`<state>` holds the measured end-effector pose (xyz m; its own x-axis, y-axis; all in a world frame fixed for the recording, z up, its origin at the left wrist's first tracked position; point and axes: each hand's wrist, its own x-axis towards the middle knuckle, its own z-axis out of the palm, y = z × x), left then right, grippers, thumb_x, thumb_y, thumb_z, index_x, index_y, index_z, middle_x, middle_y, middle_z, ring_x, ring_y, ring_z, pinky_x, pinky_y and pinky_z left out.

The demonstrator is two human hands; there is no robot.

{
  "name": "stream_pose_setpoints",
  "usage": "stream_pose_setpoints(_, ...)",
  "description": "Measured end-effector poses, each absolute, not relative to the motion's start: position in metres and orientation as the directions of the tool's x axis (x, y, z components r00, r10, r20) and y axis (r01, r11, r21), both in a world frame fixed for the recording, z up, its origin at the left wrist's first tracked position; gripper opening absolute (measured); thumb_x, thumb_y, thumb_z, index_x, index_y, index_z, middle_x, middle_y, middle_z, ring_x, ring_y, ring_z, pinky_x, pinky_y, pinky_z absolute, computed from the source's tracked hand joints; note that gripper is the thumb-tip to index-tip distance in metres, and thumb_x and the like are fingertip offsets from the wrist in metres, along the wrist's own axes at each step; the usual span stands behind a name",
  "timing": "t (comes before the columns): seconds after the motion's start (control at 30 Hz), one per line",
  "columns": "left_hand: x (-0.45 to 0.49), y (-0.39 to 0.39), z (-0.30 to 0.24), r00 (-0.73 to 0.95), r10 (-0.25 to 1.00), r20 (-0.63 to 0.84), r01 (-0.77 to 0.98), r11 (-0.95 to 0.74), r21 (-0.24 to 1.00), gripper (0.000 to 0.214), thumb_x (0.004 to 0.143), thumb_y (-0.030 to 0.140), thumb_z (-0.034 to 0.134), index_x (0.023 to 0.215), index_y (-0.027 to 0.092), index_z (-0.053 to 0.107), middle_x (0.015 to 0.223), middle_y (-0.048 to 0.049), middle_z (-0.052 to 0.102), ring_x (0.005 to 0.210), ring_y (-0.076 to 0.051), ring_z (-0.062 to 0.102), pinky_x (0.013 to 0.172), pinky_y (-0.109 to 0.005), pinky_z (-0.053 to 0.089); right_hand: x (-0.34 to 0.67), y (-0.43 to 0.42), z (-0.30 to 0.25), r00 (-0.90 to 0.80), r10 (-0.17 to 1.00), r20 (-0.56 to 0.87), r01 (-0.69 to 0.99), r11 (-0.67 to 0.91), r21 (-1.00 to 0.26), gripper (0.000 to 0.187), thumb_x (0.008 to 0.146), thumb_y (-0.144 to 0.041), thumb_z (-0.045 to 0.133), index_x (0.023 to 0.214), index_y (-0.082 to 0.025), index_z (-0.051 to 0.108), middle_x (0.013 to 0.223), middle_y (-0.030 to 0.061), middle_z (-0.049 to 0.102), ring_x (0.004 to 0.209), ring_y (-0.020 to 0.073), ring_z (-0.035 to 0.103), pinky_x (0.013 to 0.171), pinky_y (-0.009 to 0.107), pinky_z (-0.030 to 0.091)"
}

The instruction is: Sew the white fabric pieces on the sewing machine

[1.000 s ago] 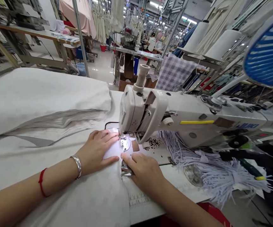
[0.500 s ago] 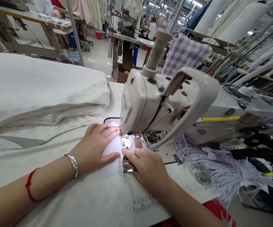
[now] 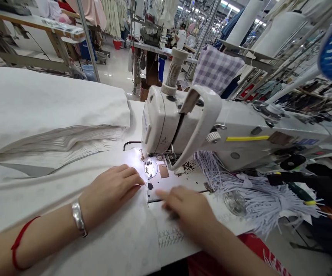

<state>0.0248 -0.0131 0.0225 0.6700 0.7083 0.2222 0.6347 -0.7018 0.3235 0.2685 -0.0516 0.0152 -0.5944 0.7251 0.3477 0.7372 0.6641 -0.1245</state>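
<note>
White fabric [image 3: 120, 234] lies across the table, its right edge running beside the needle plate [image 3: 151, 168] of a white sewing machine [image 3: 157, 122]. On that edge, just in front of the needle area, rests my left hand [image 3: 112, 191], its fingers and thumb drawn together on the cloth. My right hand [image 3: 187, 209] is over the machine bed, right of the fabric edge and apart from it. Its index finger points left, but motion smears the fingertips; I see nothing clearly held. The machine's lamp lights the cloth near the presser foot.
A thick stack of white fabric [image 3: 53, 103] stands at the left. Bundled white strips [image 3: 263, 195] and a clear round dish [image 3: 235, 203] lie at the right. Checked cloth [image 3: 217, 67] hangs behind the machine. A person [image 3: 181, 36] is far back among other workstations.
My left hand has gone from lying spread on the cloth to fingers drawn together, slightly nearer me. The right hand has left the fabric edge, moving right and toward me. The view has shifted.
</note>
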Motion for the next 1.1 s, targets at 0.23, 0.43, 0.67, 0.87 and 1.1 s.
stream_pose_setpoints(0.23, 0.034, -0.025, 0.026, 0.709, 0.665, 0.235, 0.625, -0.747, 0.228, 0.026, 0.097, 0.022, 0.038, 0.084, 0.019, 0.060, 0.073, 0.0005, 0.063, 0.065, -0.017, 0.056, 0.057, -0.028, 0.039, 0.240, -0.093, -0.007, -0.636, 0.672, 0.381, 0.661, 0.728, -0.181, 0.020, 0.097, -0.025, 0.046, 0.110, -0.017, 0.058, 0.068, -0.0019, 0.056, 0.062, 0.0150, 0.047, 0.055, 0.031, 0.028)
stream_pose_setpoints(0.43, 0.039, -0.030, 0.024, 0.766, 0.593, 0.247, 0.565, -0.805, 0.181, 0.026, 0.098, 0.021, 0.037, 0.086, 0.019, 0.060, 0.072, 0.0010, 0.062, 0.064, -0.016, 0.054, 0.057, -0.027, 0.037, 0.244, -0.100, -0.002, -0.635, 0.692, 0.343, 0.664, 0.716, -0.215, 0.025, 0.099, -0.029, 0.042, 0.114, -0.018, 0.057, 0.071, -0.0013, 0.055, 0.063, 0.0158, 0.046, 0.057, 0.031, 0.027)
stream_pose_setpoints(0.67, 0.047, -0.030, 0.030, 0.895, 0.407, 0.185, 0.416, -0.909, -0.012, 0.025, 0.093, 0.009, 0.038, 0.081, 0.017, 0.059, 0.072, 0.0004, 0.060, 0.062, -0.017, 0.050, 0.058, -0.030, 0.038, 0.244, -0.107, -0.004, -0.633, 0.695, 0.342, 0.668, 0.713, -0.214, 0.028, 0.099, -0.032, 0.041, 0.117, -0.017, 0.056, 0.071, -0.0011, 0.054, 0.064, 0.0159, 0.046, 0.058, 0.031, 0.028)
stream_pose_setpoints(0.87, 0.048, -0.012, 0.028, 0.876, 0.436, 0.208, 0.436, -0.899, 0.049, 0.022, 0.090, 0.012, 0.041, 0.076, 0.017, 0.057, 0.068, 0.0005, 0.062, 0.059, -0.014, 0.053, 0.052, -0.026, 0.036, 0.244, -0.106, -0.003, -0.630, 0.696, 0.345, 0.662, 0.713, -0.229, 0.029, 0.101, -0.032, 0.036, 0.115, -0.017, 0.056, 0.072, -0.0002, 0.056, 0.064, 0.0159, 0.047, 0.058, 0.031, 0.029)
stream_pose_setpoints(1.1, 0.036, -0.008, 0.031, 0.697, 0.686, 0.209, 0.589, -0.714, 0.377, 0.016, 0.090, 0.021, 0.044, 0.081, 0.020, 0.058, 0.072, 0.0032, 0.065, 0.061, -0.010, 0.058, 0.056, -0.021, 0.041, 0.245, -0.110, -0.003, -0.628, 0.710, 0.319, 0.665, 0.703, -0.254, 0.026, 0.099, -0.028, 0.041, 0.118, -0.018, 0.055, 0.075, 0.0004, 0.057, 0.067, 0.0163, 0.047, 0.059, 0.031, 0.028)
